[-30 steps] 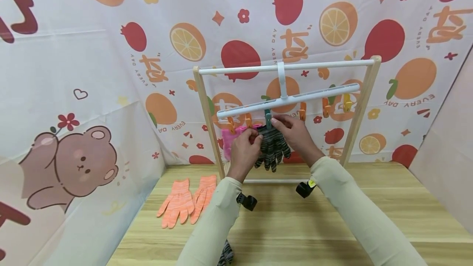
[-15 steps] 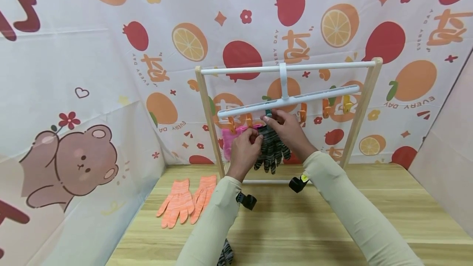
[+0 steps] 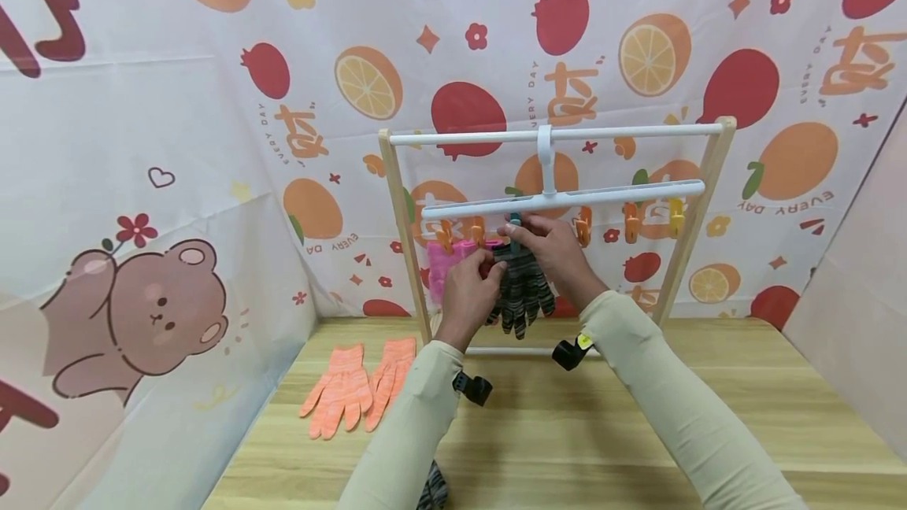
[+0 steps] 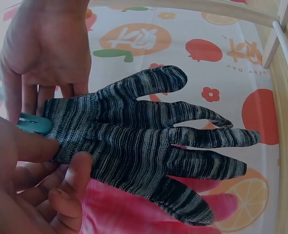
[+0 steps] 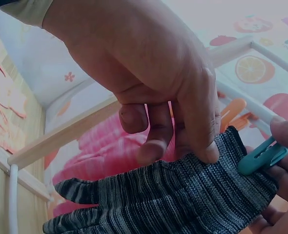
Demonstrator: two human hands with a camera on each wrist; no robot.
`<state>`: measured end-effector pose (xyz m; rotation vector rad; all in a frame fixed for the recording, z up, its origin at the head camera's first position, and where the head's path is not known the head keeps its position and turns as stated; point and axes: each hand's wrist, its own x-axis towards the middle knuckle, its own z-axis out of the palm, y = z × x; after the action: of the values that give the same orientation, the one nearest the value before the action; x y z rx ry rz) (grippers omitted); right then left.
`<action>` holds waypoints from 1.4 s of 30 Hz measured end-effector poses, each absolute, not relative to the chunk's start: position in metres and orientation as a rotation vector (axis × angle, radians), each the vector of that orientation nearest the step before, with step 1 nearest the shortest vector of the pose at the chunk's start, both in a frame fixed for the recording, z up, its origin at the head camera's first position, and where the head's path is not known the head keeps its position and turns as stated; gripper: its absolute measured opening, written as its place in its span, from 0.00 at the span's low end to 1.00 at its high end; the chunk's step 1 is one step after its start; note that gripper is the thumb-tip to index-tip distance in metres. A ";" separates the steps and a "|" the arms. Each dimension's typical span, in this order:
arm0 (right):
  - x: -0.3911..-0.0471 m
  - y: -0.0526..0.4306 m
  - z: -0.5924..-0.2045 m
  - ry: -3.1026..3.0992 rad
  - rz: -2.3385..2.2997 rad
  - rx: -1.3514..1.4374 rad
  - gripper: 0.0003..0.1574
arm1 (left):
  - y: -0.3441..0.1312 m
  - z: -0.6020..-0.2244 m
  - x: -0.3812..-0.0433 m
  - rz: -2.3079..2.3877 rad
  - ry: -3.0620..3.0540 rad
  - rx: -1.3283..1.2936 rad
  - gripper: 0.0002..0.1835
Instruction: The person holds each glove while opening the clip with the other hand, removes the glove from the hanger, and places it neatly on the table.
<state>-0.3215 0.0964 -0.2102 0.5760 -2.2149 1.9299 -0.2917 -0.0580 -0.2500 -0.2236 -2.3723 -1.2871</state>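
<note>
A black-and-grey striped knit glove (image 3: 523, 290) hangs fingers down below a white hanger (image 3: 609, 195). My left hand (image 3: 468, 297) pinches the left side of its cuff between thumb and forefinger. My right hand (image 3: 560, 256) grips a teal clothespin (image 5: 263, 157) at the cuff. The pin's jaws lie over the cuff edge in the right wrist view, and my thumb presses its handle. In the left wrist view the pin is partly hidden by fingers. Behind the striped glove hangs a pink glove (image 3: 441, 270), beside two orange clothespins (image 3: 478, 231).
The hanger hooks over the white bar of a wooden-sided rack (image 3: 697, 227). More orange clothespins (image 3: 631, 223) and a yellow one (image 3: 676, 219) hang at its right. Two orange gloves (image 3: 340, 396) lie on the table (image 3: 638, 431). Another striped glove (image 3: 434, 488) is half hidden by my left sleeve.
My right hand has shifted slightly left, its fingers and thumb now around the teal clothespin. The hanger's right end has dipped, so it hangs more level. My left hand stays on the cuff.
</note>
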 end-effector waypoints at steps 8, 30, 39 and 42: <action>-0.322 0.095 -0.212 -2.160 1.943 0.613 0.23 | -0.060 -0.250 -0.293 -1.238 -2.334 -0.244 0.09; -0.320 0.090 -0.216 -2.094 1.960 0.551 0.19 | -0.080 -0.263 -0.286 -1.347 -2.360 -0.249 0.06; -0.321 0.089 -0.215 -2.100 1.923 0.525 0.19 | -0.090 -0.266 -0.283 -1.317 -2.401 -0.247 0.08; -0.321 0.089 -0.215 -2.109 1.914 0.521 0.19 | -0.095 -0.267 -0.282 -1.339 -2.396 -0.265 0.07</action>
<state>-0.3209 0.0890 -0.2148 0.5213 -2.1090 1.9137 -0.2816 -0.0947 -0.2674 -0.2647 -2.3961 -1.3389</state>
